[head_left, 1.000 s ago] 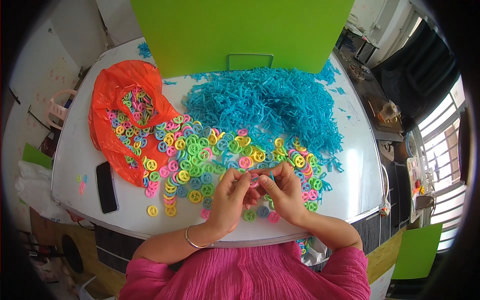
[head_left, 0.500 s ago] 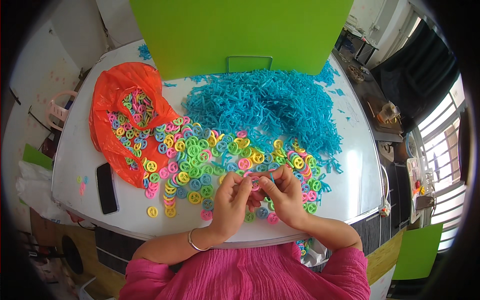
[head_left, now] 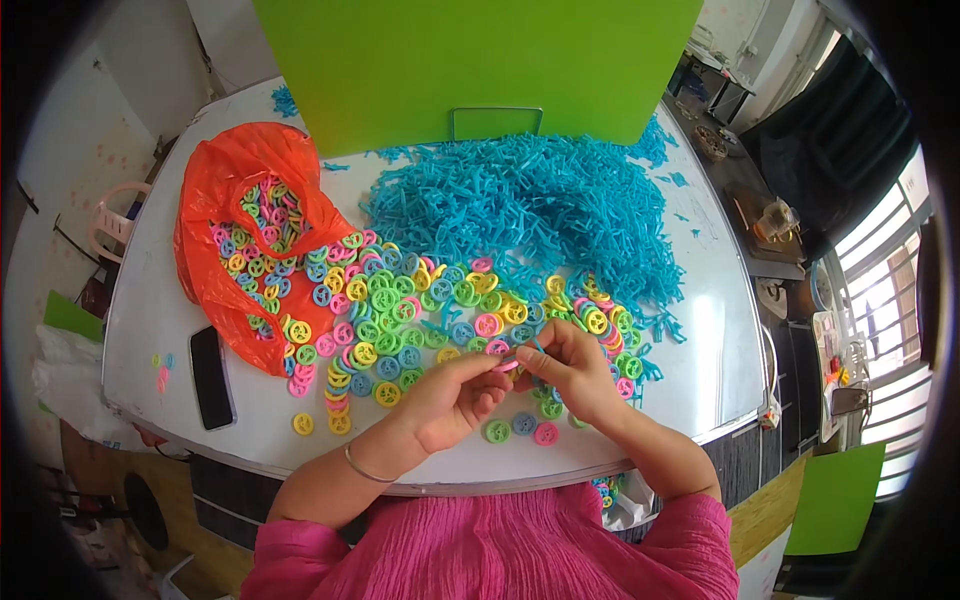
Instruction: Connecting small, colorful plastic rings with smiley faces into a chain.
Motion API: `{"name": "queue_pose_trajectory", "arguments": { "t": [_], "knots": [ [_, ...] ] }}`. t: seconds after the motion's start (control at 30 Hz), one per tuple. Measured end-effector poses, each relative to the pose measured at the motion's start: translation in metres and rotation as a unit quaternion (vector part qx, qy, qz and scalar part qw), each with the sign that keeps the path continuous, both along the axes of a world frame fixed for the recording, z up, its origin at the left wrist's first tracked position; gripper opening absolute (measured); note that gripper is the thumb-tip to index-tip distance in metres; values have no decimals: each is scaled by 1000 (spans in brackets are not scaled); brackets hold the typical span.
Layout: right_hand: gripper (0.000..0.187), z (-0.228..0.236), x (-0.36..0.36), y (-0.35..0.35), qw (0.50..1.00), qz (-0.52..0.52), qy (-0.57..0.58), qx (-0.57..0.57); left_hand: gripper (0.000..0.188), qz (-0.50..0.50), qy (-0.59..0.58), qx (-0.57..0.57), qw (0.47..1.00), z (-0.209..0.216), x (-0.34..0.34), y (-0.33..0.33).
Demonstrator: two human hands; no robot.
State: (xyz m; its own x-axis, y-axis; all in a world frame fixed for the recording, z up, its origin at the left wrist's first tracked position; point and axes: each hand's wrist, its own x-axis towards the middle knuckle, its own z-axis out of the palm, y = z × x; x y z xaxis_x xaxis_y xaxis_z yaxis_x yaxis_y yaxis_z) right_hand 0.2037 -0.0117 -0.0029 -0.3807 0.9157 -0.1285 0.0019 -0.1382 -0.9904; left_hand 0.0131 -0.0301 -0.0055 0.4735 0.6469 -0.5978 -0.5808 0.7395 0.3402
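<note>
My left hand (head_left: 448,402) pinches the edge of a small pink plastic wheel (head_left: 507,366) between thumb and finger, just over the table's near side. Close against it, my right hand (head_left: 575,378) is closed on a thin blue plastic piece (head_left: 538,346), whose tip sticks up above the fingers. The pink wheel is tilted, seen nearly edge-on, and the fingers partly hide where the two pieces meet. Around both hands lie many loose wheels (head_left: 388,395) in pink, yellow, green and blue. Behind them rises a large heap of blue plastic pieces (head_left: 520,205).
An orange-red plastic bag (head_left: 215,180) spills wheels at the left of the white table (head_left: 290,460). A dark phone (head_left: 212,380) lies nearer the left edge. At the back stands a big green panel (head_left: 470,60) with a metal handle (head_left: 497,110).
My left hand has rolled over and opened its lower fingers, with its wrist shifted left. The pink wheel has turned from nearly face-on to edge-on. My right hand has risen slightly.
</note>
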Motion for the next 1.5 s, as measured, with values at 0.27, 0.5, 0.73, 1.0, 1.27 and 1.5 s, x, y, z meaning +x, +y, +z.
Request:
{"name": "queue_pose_trajectory", "arguments": {
  "t": [0.27,0.5,0.73,1.0,1.27,1.5],
  "knots": [
    [22,8,1,5,996,-48,30,-72,36,-77,75,138,985,4,-11,6],
    [16,15,15,12,991,-36,73,-103,18,-23,531,480,698,-1,-5,7],
    [42,30,31,19,996,-25,72,-45,25,-61,659,608,438,-22,0,7],
    [44,27,39,20,991,50,83,-92,28,-66,569,450,685,1,5,11],
    [37,39,36,18,996,38,-65,-44,31,-20,311,357,881,0,-6,13],
    [25,1,34,15,996,10,-32,79,30,54,71,232,969,-3,1,6]
  ]
}}
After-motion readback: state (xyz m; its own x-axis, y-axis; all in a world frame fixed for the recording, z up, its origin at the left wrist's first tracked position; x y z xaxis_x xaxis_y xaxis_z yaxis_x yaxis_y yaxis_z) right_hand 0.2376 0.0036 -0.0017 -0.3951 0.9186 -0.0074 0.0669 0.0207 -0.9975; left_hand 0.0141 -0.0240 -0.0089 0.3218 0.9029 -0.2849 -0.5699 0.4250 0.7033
